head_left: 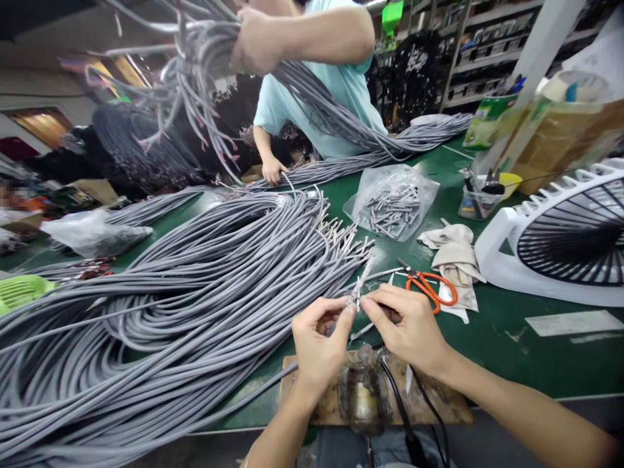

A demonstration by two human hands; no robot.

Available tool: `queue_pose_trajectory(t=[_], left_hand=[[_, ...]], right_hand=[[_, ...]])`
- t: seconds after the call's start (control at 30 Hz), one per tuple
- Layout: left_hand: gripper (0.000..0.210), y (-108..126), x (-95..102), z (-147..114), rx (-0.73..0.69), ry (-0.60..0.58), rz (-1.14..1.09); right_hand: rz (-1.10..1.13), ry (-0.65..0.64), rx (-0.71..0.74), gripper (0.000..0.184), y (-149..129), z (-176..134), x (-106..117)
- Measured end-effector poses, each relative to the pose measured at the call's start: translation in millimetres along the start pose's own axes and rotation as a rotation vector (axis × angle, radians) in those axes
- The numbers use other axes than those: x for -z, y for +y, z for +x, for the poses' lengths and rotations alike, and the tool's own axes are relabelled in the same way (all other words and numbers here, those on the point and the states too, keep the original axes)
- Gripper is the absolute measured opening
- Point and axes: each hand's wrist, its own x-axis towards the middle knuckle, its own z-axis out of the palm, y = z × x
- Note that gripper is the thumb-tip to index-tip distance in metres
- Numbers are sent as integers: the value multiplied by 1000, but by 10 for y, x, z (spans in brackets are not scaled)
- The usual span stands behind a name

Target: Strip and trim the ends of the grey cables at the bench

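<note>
My left hand (324, 338) is closed in a pinch around a grey cable, whose length runs out below the wrist toward the left. Opposite it, my right hand (408, 325) pinches at the cable's end (359, 300), and the fingertips of both hands nearly meet there. The fine detail between the fingers is too small to make out. A large coiled bundle of grey cables (205, 279) lies to the left, its pale stripped ends pointing toward my hands. Orange-handled scissors (431, 289) rest just beyond my right hand.
Below my hands sits a wooden board (441, 400) with a dark, crusted cylindrical device (363, 396) and black cords. A bag of short grey pieces (394, 205), crumpled cloth gloves (455, 257) and a white fan (560, 240) stand around. Across the table, a person (326, 110) lifts a cable bundle.
</note>
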Motion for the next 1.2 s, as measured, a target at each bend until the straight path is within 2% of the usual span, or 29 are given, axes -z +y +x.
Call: queue_pose_trajectory(t=[0.1, 0.2, 0.3, 0.4, 0.47, 0.57, 0.63, 0.77, 0.93, 1.1, 1.2], left_hand=[[7, 6, 0, -9, -108, 1, 132], [6, 14, 3, -14, -193, 26, 250], [6, 12, 4, -10, -153, 7, 271], [6, 9, 5, -4, -117, -4, 258], [6, 14, 3, -5, -151, 12, 267], [5, 36, -6, -13, -270, 41, 359], [5, 50, -11, -15, -311, 44, 415], [7, 43, -1, 13, -182, 12, 329], [10, 20, 47, 55, -58, 22, 190], [15, 68, 64, 46, 45, 32, 53], [14, 83, 50, 42, 58, 45, 52]], right_hand=[[-24, 22, 12, 25, -14, -15, -9], [-156, 106, 124, 22, -7, -66, -38], [-339, 176, 280, 17, 23, -116, -72], [-413, 183, 351, 14, 42, -110, -82], [-346, 172, 296, 16, 31, -76, -72], [-205, 162, 123, 23, -6, -36, -53], [-195, 170, 128, 22, -21, -42, -51], [-307, 176, 320, 16, -1, -87, -76], [-244, 76, 197, 22, 34, -52, -71], [-294, 167, 162, 16, 41, -25, -16], [-294, 158, 178, 16, 40, -28, -3]])
